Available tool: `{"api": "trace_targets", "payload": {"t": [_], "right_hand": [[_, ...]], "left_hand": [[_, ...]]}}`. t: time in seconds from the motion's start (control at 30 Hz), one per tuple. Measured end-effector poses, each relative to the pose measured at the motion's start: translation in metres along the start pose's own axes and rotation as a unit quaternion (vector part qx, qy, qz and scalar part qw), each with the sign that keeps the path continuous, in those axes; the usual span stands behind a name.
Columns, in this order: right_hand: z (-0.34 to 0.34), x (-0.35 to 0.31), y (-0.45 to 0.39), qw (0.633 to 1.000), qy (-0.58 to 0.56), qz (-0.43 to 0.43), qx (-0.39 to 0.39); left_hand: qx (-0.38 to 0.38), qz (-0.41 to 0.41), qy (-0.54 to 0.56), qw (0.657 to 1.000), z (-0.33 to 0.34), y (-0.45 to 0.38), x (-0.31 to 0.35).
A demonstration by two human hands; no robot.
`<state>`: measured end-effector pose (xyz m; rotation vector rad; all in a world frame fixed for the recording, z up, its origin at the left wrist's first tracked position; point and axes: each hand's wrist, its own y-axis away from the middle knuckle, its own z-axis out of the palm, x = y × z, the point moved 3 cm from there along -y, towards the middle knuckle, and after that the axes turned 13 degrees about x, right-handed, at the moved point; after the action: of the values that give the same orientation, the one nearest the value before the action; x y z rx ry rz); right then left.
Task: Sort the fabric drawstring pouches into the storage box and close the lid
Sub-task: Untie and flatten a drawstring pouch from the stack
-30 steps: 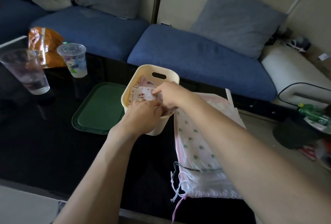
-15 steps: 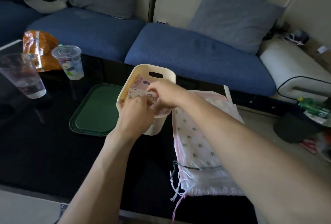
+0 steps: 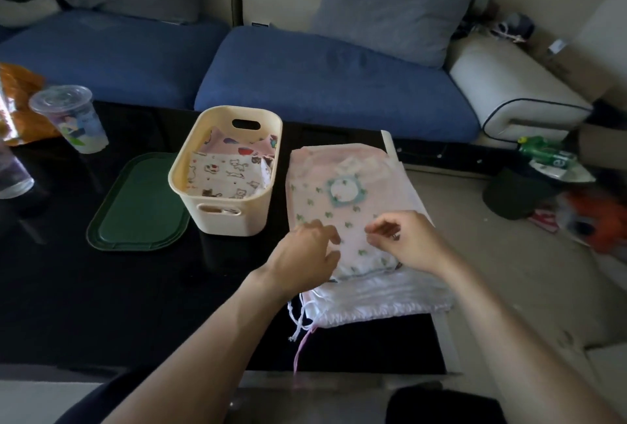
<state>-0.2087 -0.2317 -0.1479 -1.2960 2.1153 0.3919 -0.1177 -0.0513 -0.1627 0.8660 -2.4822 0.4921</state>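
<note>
On the glossy black counter (image 3: 101,288) stands a cream plastic storage box with oval handle cut-outs (image 3: 217,220), open at the top, holding a folded white fabric pouch printed with small cartoon cats (image 3: 227,176) in front of a pink printed pouch (image 3: 237,143) at the box's far end. Just to the left of the box, and flat on the counter, lies the dark green rounded lid (image 3: 135,209), not on the box. To the right of the box lies a stack of pale pink and white drawstring pouches dotted with small green motifs (image 3: 325,199), the top one bearing a teal-edged round patch; white and pink cords trail from the stack's near end toward the counter's edge. Both hands are over the near part of this stack: the left hand (image 3: 305,260) rests on its left edge with fingers loosely spread and bent, gripping nothing plainly, while the right hand (image 3: 403,240) has its fingers curled inward with thumb and fingertips drawn together at the top pouch's fabric, though whether they truly pinch it cannot be told. At the far left of the counter stand a clear lidded plastic cup with a printed picture (image 3: 71,118) and an orange crinkled snack bag (image 3: 17,97). Behind the counter runs a blue cushioned sofa (image 3: 322,84).
</note>
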Motion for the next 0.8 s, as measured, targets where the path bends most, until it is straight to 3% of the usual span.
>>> {"api": "trace_targets", "payload": {"t": [0.23, 0.37, 0.47, 0.57, 0.8], "right_hand": [[0.005, 0.026, 0.022, 0.992, 0.110, -0.004, -0.060], [0.015, 0.034, 0.024, 0.985, 0.146, 0.014, -0.095], [0.021, 0.035, 0.023, 0.981, 0.168, 0.022, -0.095], [0.022, 0.031, 0.022, 0.981, 0.172, 0.021, -0.092], [0.022, 0.015, 0.021, 0.998, 0.058, -0.020, -0.007]], "left_hand": [[-0.099, 0.023, -0.072, 0.992, 0.030, 0.007, -0.008], [-0.103, 0.047, -0.084, 0.990, 0.031, 0.005, -0.013], [-0.052, 0.045, -0.050, 0.996, 0.031, 0.006, -0.016], [0.047, 0.001, 0.040, 0.998, 0.025, 0.003, -0.019], [0.168, -0.106, 0.145, 0.969, -0.002, 0.001, -0.021]]}}
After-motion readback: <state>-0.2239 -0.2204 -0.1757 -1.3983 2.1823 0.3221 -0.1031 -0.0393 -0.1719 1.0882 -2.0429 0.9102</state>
